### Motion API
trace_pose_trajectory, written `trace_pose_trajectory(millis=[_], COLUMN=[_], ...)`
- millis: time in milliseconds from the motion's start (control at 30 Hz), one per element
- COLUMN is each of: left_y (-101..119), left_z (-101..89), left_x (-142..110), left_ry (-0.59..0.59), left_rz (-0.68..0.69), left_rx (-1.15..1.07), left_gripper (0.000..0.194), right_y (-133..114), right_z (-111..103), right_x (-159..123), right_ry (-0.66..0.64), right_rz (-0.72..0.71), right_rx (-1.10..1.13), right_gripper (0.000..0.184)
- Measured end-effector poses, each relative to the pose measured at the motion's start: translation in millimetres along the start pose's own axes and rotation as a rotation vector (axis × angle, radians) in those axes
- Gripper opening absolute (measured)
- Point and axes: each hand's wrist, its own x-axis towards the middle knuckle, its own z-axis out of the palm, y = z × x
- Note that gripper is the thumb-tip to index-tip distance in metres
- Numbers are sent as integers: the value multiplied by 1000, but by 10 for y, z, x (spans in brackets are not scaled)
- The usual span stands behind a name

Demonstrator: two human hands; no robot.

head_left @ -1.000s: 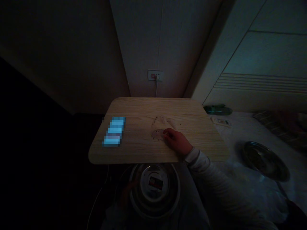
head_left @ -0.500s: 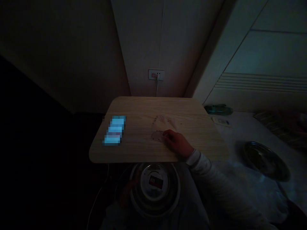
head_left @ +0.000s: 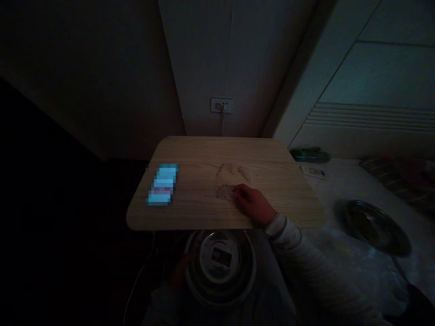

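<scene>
My right hand (head_left: 253, 203) rests low over the wooden tabletop (head_left: 197, 154), fingers curled together in a pinch. Its fingertips touch the edge of a thin, pale, see-through patch (head_left: 224, 192) with dark specks; what they pinch, if anything, is too small and dark to make out. Just beyond lies another speckled patch (head_left: 234, 170). Below the table's near edge, my left hand (head_left: 181, 271) grips the left rim of a round metal basin (head_left: 220, 287) at my lap. A dark label sits on the basin's round middle. Shadow hides part of the left hand.
A lit phone (head_left: 163, 184), blurred out, lies on the table's left. A wall socket (head_left: 221, 105) with a plugged cord is behind the table. To the right are a green bottle (head_left: 310, 155), a metal dish (head_left: 377, 228) and a clear plastic bag (head_left: 360, 267).
My right hand has shifted very slightly right, its fingertips still at the near patch. The left hand and basin stay practically in place.
</scene>
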Motion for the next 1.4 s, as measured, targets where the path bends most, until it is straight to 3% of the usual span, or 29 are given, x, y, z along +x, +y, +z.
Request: trace_pose_trajectory(millis=[367, 633, 800, 1400], left_y=[-181, -6, -109, -98], left_z=[-83, 28, -67, -61], left_x=[89, 0, 52, 31], left_ry=[-35, -31, -53, -44], left_rz=[42, -92, 45, 31], left_rx=[-14, -70, -26, 19], left_gripper=[8, 3, 7, 2], right_y=[-18, 5, 6, 43], right_z=[-16, 7, 14, 39], right_x=[-34, -63, -88, -122], right_ry=[-19, -25, -37, -31], right_rz=[0, 6, -22, -3], right_rx=[4, 21, 30, 69], right_gripper=[18, 19, 18, 19])
